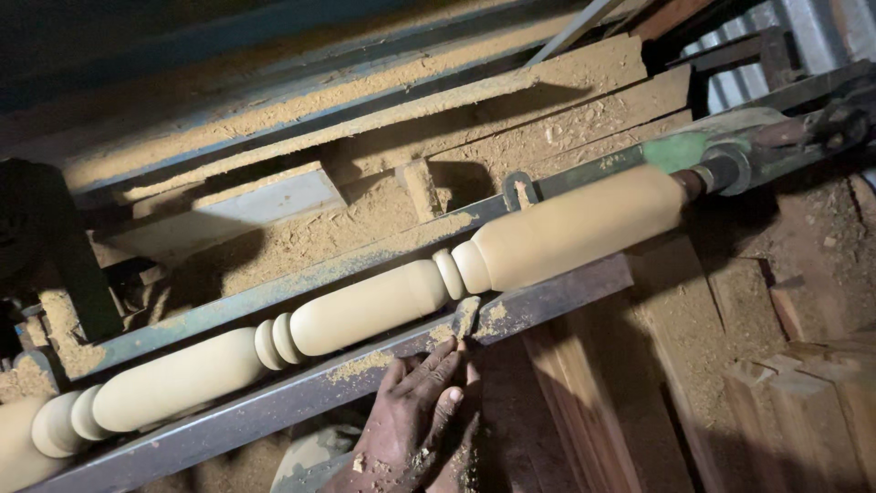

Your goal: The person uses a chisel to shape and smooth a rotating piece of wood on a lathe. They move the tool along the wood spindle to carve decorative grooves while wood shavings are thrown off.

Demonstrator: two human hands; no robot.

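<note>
Hand: we see one hand [415, 415] low in the middle, dusty with wood bits; we cannot tell if it is our left or our right, and no other hand shows
How open: its fingers [436, 363] lie close together and point up, pressed on a small metal tool [466, 316]; we cannot see for sure if they wrap round it
Tool: it sits on the dark metal bar [319, 388], and its tip reaches up to the wood
Wood piece: the long turned wood piece [365, 306] lies just above the hand, past the bar
Which way it runs: its long side goes from low on the left to high on the right, slanting across our view
Where the tool meets it: right by the little rings [449, 272] between two fat parts
Far end: on the right a metal holder [725, 169] grips the end of the wood, well apart from the hand
Behind: a blue metal frame [274, 292] runs along the wood, with heaps of sawdust [301, 242] on it
To the right: wooden planks [712, 365] lie below the bar
</note>
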